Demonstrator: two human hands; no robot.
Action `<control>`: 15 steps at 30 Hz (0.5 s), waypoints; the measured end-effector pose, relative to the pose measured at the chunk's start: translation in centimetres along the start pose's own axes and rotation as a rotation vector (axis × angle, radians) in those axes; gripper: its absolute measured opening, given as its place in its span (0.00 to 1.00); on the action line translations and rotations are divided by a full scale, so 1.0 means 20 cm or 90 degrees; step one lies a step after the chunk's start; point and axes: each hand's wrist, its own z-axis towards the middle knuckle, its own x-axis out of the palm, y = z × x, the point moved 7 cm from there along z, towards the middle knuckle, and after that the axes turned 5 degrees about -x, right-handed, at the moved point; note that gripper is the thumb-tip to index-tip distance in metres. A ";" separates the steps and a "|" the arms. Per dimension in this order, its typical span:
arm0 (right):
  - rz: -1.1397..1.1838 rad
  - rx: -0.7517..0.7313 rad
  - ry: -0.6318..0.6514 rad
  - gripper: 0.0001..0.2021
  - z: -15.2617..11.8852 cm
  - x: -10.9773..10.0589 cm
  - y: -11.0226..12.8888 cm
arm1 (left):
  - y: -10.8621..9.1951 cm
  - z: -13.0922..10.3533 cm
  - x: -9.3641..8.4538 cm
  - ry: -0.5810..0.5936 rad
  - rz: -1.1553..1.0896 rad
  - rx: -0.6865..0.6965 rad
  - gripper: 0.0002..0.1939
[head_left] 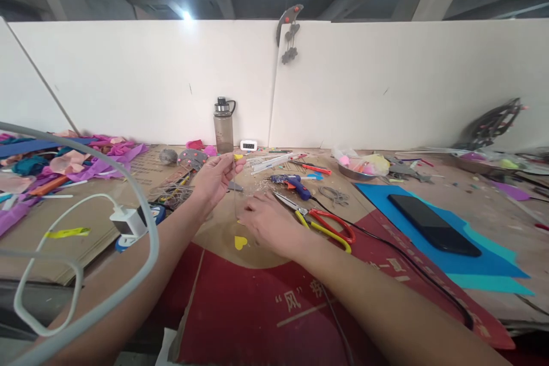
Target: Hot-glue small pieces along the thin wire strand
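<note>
My left hand is raised over the cardboard, thumb and fingers pinched on a small yellow paper piece. A thin grey string hangs from that hand toward the board. Lower and to the right, my right hand has its fingers curled near the string's lower end. Something small and yellow shows at its fingertips, too hidden to name. Just below lies a yellow paper heart, flat on the cardboard. Right of my right hand are scissors with red and yellow handles.
A blue glue gun lies behind the scissors, its black cable trailing right. A phone rests on blue sheets. A water bottle stands at the back. White cable loops across the left front, near a charger plug.
</note>
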 end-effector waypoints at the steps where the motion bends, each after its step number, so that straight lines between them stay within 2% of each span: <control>1: -0.027 -0.049 0.047 0.09 0.00 0.02 0.04 | 0.00 0.00 -0.01 -0.004 -0.023 -0.014 0.03; 4: 0.007 -0.054 0.057 0.11 0.00 -0.04 0.06 | -0.02 0.01 -0.02 -0.020 -0.065 -0.021 0.04; 7: 0.092 0.047 -0.021 0.18 0.00 -0.18 -0.04 | -0.03 0.01 -0.02 -0.013 -0.077 -0.016 0.02; 9: 0.061 0.156 -0.128 0.18 -0.02 -0.28 -0.18 | -0.03 0.01 -0.01 0.004 -0.075 -0.023 0.02; 11: -0.013 0.262 -0.208 0.14 -0.07 -0.35 -0.35 | -0.04 0.01 0.00 0.022 -0.066 -0.020 0.03; 13: -0.108 0.345 -0.190 0.11 -0.12 -0.34 -0.51 | -0.05 -0.01 0.01 0.035 -0.044 -0.008 0.05; 15: -0.212 0.441 -0.104 0.12 -0.17 -0.29 -0.66 | -0.07 -0.03 0.03 0.036 -0.011 0.011 0.08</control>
